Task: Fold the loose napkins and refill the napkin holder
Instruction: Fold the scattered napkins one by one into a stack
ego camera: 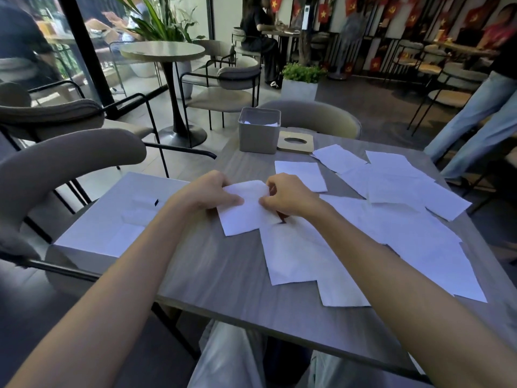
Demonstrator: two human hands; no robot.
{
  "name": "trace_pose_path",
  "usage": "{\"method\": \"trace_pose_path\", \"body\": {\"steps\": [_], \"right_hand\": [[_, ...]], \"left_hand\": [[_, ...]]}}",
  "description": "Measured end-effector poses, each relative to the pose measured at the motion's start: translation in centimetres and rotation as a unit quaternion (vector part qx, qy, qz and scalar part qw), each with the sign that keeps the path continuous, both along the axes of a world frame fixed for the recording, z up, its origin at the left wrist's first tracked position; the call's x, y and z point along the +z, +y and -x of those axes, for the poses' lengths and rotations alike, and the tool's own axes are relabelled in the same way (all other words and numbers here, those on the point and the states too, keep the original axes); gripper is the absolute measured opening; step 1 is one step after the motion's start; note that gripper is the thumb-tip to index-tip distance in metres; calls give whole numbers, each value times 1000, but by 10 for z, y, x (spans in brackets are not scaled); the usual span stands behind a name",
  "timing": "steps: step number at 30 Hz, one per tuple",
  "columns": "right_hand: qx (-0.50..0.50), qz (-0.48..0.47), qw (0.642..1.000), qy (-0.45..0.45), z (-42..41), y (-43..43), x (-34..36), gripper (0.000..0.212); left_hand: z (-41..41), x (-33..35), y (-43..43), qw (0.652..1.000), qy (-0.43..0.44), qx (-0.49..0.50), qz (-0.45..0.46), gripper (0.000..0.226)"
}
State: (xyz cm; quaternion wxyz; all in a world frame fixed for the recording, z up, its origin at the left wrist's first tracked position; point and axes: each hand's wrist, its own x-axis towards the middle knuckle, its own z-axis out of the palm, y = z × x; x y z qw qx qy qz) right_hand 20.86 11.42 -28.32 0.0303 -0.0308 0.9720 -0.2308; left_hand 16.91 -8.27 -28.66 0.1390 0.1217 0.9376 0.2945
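A white napkin (246, 211), partly folded over, lies on the wooden table (223, 264) in front of me. My left hand (207, 194) pinches its left edge and my right hand (288, 196) pinches its right edge. Several loose white napkins (391, 208) are spread flat over the right half of the table. The grey square napkin holder (258, 134) stands at the table's far edge with white napkins inside. Its wooden lid (295, 141), with an oval hole, lies just right of it.
A white box (112, 219) sits on the chair to my left, against the table's edge. Grey chairs (64, 163) stand at left and behind the holder. A person in jeans (475, 121) stands at the far right.
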Motion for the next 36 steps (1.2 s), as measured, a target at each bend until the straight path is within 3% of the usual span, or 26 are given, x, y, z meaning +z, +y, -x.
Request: {"method": "trace_pose_path", "body": {"steps": [7, 11, 14, 17, 23, 36], "right_hand": [[-67, 149, 983, 88, 9, 30, -3, 14], [-116, 209, 962, 129, 18, 51, 5, 15], [-148, 215, 955, 141, 27, 71, 7, 20], [-177, 220, 950, 134, 38, 89, 2, 21], [-213, 194, 950, 122, 50, 108, -14, 16], [-166, 95, 975, 114, 61, 120, -27, 19]], "left_hand": [[12, -2, 3, 964, -56, 90, -245, 24], [21, 1, 29, 903, -92, 114, -403, 28], [29, 4, 59, 876, -73, 138, -457, 27], [44, -3, 89, 889, -10, 151, -433, 23], [66, -18, 122, 941, 124, 149, -276, 27], [76, -37, 134, 968, 171, 105, -152, 29]]}}
